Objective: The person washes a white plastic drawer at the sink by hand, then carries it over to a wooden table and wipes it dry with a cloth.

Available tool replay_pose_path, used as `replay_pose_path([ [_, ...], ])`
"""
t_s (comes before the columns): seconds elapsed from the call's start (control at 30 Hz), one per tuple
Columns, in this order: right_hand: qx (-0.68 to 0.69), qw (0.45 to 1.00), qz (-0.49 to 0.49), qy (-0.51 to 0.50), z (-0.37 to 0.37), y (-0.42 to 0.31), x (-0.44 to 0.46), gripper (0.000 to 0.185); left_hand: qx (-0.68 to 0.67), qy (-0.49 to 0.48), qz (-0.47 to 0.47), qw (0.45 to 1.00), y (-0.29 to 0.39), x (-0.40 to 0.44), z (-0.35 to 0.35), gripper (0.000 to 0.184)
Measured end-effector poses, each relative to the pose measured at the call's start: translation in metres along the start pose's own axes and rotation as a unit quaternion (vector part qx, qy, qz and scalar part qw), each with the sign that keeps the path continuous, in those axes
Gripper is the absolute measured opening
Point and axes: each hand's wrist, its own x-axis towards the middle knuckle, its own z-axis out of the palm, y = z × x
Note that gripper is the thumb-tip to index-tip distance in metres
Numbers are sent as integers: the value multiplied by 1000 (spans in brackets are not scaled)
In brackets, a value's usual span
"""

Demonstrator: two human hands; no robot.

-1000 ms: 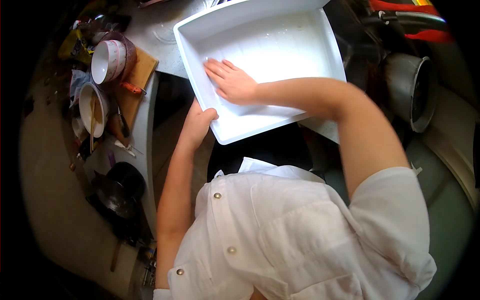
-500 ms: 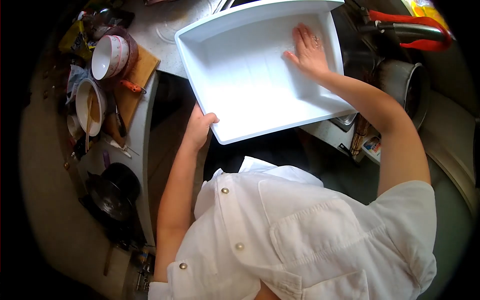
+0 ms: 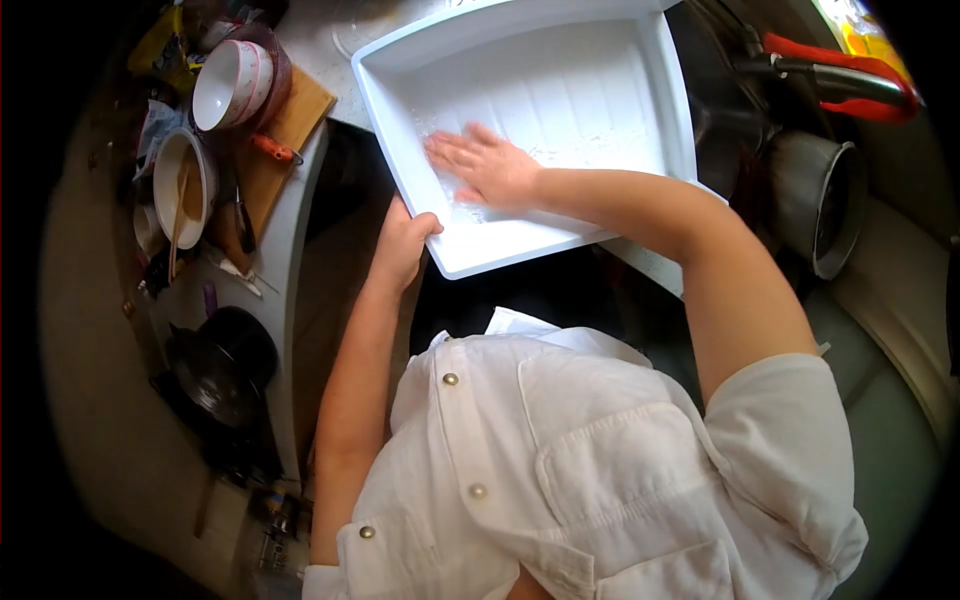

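Note:
A large white plastic bin [image 3: 540,90] is tilted in front of me, with its open side towards me. My left hand [image 3: 403,245] grips its lower left edge, thumb over the rim and fingers hidden behind the wall. Inside the bin, my right hand [image 3: 485,168] lies with spread fingers against the inner surface near the left side, slightly blurred. Small wet streaks or suds show on the surface around that hand and to its right.
At the left, stacked bowls [image 3: 225,85] stand by a wooden cutting board [image 3: 290,125]; a bowl with chopsticks [image 3: 168,190] and a black pan [image 3: 215,375] are nearer. A metal pot [image 3: 815,190] and red-handled utensil [image 3: 850,80] are at the right.
My right hand has moved from the right side of the bin back to the left side. Wet streaks now show on the bin's surface. My left hand keeps its grip on the edge.

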Motion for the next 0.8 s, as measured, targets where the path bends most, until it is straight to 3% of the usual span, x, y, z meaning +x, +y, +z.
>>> replay_pose_path([
  [0.1, 51, 984, -140, -95, -13, 16, -28, 57, 2, 12, 6, 1000, 7, -3, 8, 65],
  [0.17, 38, 939, -232, -250, -32, 46, -45, 50, 22, 13, 3, 1000, 10, -4, 9, 66],
  [0.23, 61, 946, -168, -271, -61, 72, -67, 49, 28, 12, -5, 1000, 16, -6, 12, 66],
  [0.3, 3, 972, -97, -213, -72, 90, -74, 57, 43, 16, -10, 999, 19, -5, 12, 66],
  [0.43, -38, 981, -49, -185, -41, 49, -56, 57, 69, 31, -19, 997, 33, -8, 20, 66],
  [0.47, -22, 986, -102, -131, -29, 46, -52, 53, 74, 30, -11, 997, 32, -6, 19, 66],
  [0.6, 27, 983, -142, -110, -36, 50, -46, 50, 86, 10, -4, 996, 38, -7, 19, 66],
  [0.7, -51, 995, -30, -74, -38, 63, -50, 51, 82, 29, -10, 996, 35, -5, 19, 66],
  [0.73, -64, 996, -32, -54, -35, 54, -49, 49, 85, 26, -11, 996, 36, -6, 19, 66],
  [0.8, -38, 983, -143, -113, -32, 38, -40, 48, 89, 18, -16, 996, 43, -8, 23, 66],
])
